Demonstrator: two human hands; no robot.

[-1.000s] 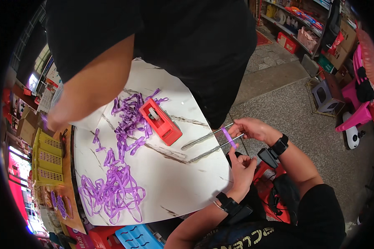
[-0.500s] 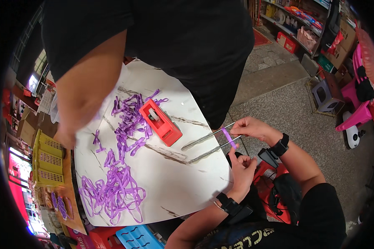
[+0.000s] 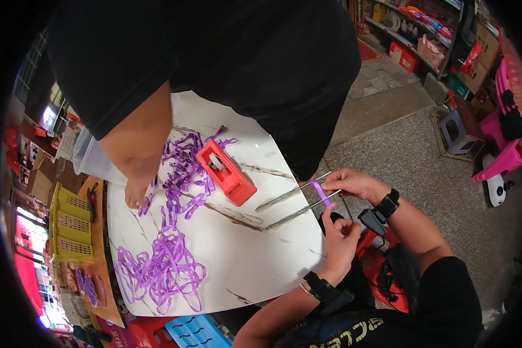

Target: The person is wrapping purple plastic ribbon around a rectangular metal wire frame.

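Note:
A purple ribbon (image 3: 323, 195) is looped across two parallel metal rods (image 3: 294, 218) that reach over the table's right edge. My right hand (image 3: 356, 182) has its thumb and fingers closed on the ribbon's upper part, near the rod ends. From below, my left hand (image 3: 340, 243) touches the ribbon's lower end with an outstretched index finger. Its thumb is apart from that finger, and its other fingers are loosely bent. Left of the rods stands a red tape dispenser (image 3: 238, 190). Beside it lies a heap of small knotted purple ribbon pieces (image 3: 185, 165).
Loose purple ribbon (image 3: 159, 272) lies tangled on the white marbled table (image 3: 238, 255). A co-worker's hand (image 3: 134, 193) rests by the knotted pieces, their body along the far side. Near the left edge are a yellow basket (image 3: 72, 226) and clear tub (image 3: 93, 156); a blue stool (image 3: 197, 332) stands below.
The co-worker's hand has come right and down onto the table beside the knotted ribbon pieces. My two hands stay at the ribbon on the rods, and the view shifts slightly.

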